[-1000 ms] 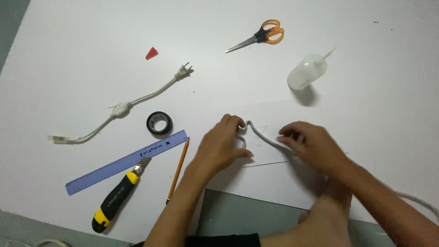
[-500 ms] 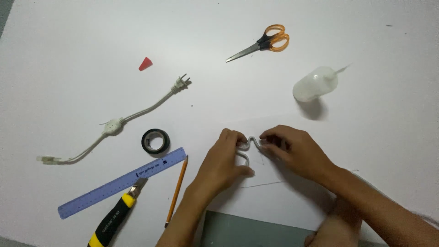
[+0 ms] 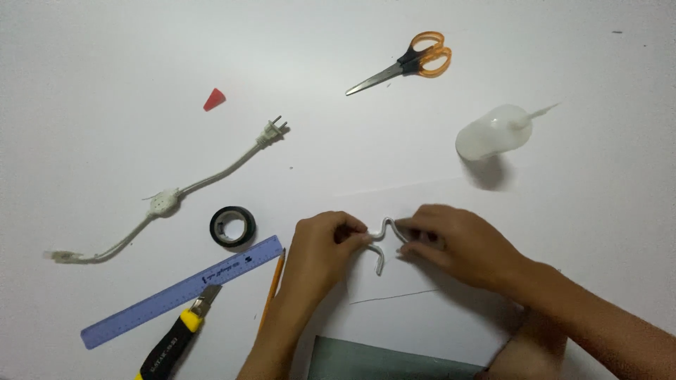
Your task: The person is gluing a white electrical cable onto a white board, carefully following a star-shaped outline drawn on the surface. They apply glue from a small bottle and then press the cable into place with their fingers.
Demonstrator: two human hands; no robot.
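Currently both hands on grey cable piece [image 3: 381,243], mid-worktop [image 3: 105,84] on white sheet. Left hand [image 3: 320,253] pinching one end, right hand [image 3: 458,243] pinching other, bending it. Looks light, semi-stiff, holds kink; grip near bend. Black tape roll [image 3: 232,226] nearby.

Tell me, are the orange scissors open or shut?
Shut. The scissors lie flat on the white table, their two blades together in one thin point and the orange handle loops side by side, touching. No hand is near them.
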